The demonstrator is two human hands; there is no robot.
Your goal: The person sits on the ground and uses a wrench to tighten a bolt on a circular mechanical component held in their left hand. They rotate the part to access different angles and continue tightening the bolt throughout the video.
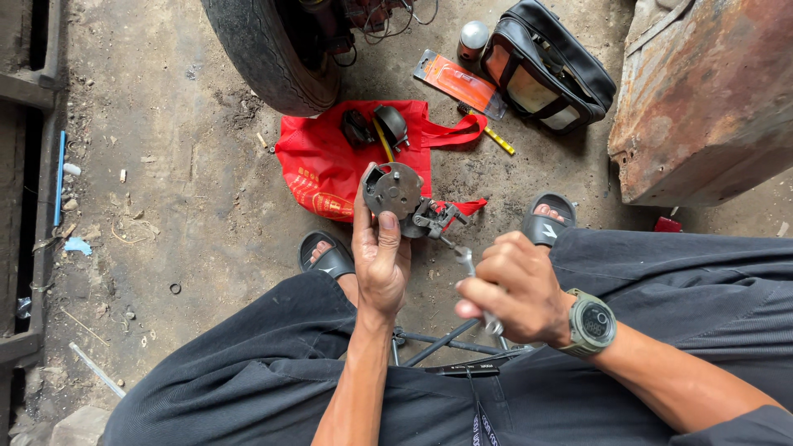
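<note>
Left hand (382,263): gripping a grey metal part (395,190) at 12 o'clock.
Right hand (514,285): clenching around a wrench (472,277), reaching toward the part at 10 o'clock.

You wear loose dark grey trousers (248,372) of a soft, creased cloth. On your feet sit black slide sandals (329,258), open at the toes, the right one marked with a small white emblem. A chunky olive-green digital watch (591,322) with a round dark face circles your right wrist. Both forearms are bare, with no sleeves showing.
</note>
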